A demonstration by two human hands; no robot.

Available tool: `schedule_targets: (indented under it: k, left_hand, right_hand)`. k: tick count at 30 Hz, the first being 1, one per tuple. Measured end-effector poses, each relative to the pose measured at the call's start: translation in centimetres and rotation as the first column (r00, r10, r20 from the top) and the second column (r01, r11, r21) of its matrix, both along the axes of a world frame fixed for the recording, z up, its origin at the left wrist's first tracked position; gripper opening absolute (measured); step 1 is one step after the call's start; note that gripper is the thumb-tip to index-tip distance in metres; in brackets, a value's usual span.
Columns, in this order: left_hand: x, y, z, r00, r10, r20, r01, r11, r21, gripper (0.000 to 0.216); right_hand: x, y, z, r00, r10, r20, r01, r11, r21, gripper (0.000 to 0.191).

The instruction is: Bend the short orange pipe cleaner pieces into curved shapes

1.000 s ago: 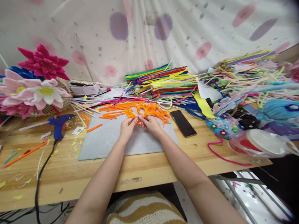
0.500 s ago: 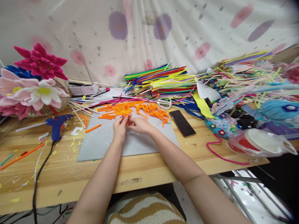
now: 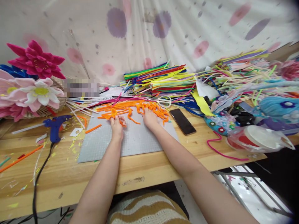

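My left hand (image 3: 117,125) is closed around an orange pipe cleaner flower (image 3: 113,113), its petals above my fingertips and its stem end showing below them. To the right, my right hand (image 3: 149,118) reaches into a heap of bent orange pipe cleaner pieces (image 3: 157,110). Its fingers are curled down and pinched on a piece, though the tips are partly hidden. One loose bent piece lies between my two hands. Straight orange pipe cleaners (image 3: 105,108) lie behind my left hand. Everything here rests on a grey cutting mat (image 3: 137,143).
At left are a blue glue gun (image 3: 55,129) with its cord and fluffy flowers (image 3: 40,91). Behind the mat lie scissors (image 3: 164,101) and a pile of coloured pipe cleaners (image 3: 161,79). A phone (image 3: 182,121) and a plastic-wrapped tub (image 3: 259,140) are at right.
My hands have parted. The left has moved slightly left and lower with the orange flower. The right has gone right into the orange heap, and a bent piece now lies separately on the mat.
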State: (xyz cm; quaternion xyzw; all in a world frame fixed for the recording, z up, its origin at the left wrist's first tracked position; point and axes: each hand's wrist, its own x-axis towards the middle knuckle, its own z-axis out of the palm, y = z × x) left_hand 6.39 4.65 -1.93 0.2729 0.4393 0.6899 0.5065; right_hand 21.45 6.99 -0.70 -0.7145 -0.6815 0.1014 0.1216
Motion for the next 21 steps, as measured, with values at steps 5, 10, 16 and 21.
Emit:
schedule_targets:
  k: [5,10,16,21]
  left_hand:
    - [0.2,-0.4,0.9,0.970,-0.182,0.163,0.189,0.982,-0.028,0.018]
    - [0.2,-0.5,1.0,0.971,-0.185,0.153,0.191,0.981,-0.025,0.019]
    - [0.5,-0.3,-0.3,0.992,0.026,-0.122,-0.020,0.999,0.044,0.026]
    - [0.4,0.1,-1.6,0.941,0.113,-0.321,-0.107,0.994,0.036,0.023]
  right_hand:
    - [0.2,0.0,-0.7,0.998,0.009,-0.068,-0.006,0.999,0.041,0.025]
    - [0.5,-0.5,-0.7,0.976,0.066,-0.207,-0.029,0.985,0.173,0.018]
    - [1.4,-0.8,-0.1,0.932,0.139,-0.334,0.001,0.922,0.388,0.015]
    - [1.8,-0.7,-0.9,0.933,0.099,-0.347,0.031,0.935,0.353,0.014]
